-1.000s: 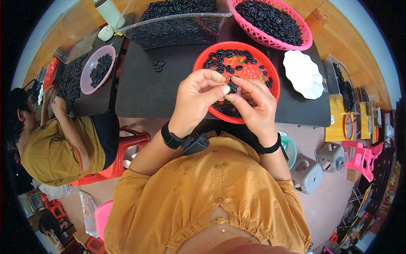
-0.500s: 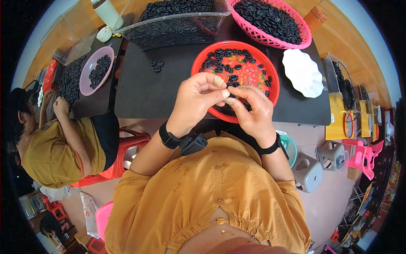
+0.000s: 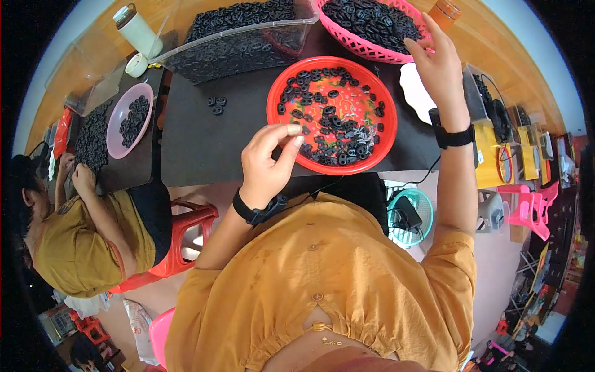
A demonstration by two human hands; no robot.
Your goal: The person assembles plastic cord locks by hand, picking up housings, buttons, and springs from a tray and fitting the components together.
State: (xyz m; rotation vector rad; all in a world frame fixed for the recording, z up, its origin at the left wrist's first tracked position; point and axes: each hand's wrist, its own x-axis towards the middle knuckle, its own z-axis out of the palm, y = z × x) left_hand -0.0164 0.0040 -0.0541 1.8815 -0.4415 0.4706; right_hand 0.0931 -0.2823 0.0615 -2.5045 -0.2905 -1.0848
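My left hand [image 3: 271,158] is closed in a pinch at the near left rim of the red round tray [image 3: 277,77]. Whatever lies between its thumb and forefinger, if anything, is too small to make out. My right hand [image 3: 441,68] is raised at the right side of the pink lattice basket [image 3: 365,51], its fingers apart and nothing visible in them. Small black oval pieces with holes [image 3: 333,122] lie scattered in the tray, beside a cluster of thin grey bits [image 3: 365,136]. A heap of similar black pieces [image 3: 372,22] fills the basket.
A clear bin [image 3: 248,42] of black pieces stands at the back. Three loose pieces [image 3: 217,105] lie on the dark table [image 3: 204,139]. Right of the tray is a white scalloped dish [image 3: 416,93]. A co-worker [image 3: 87,239] sits at left by a pale pink bowl [image 3: 116,133].
My hands were together over the tray, fingertips meeting. Since then my right hand has moved up and right to the pink basket, and my left has dropped slightly to the tray's near left rim.
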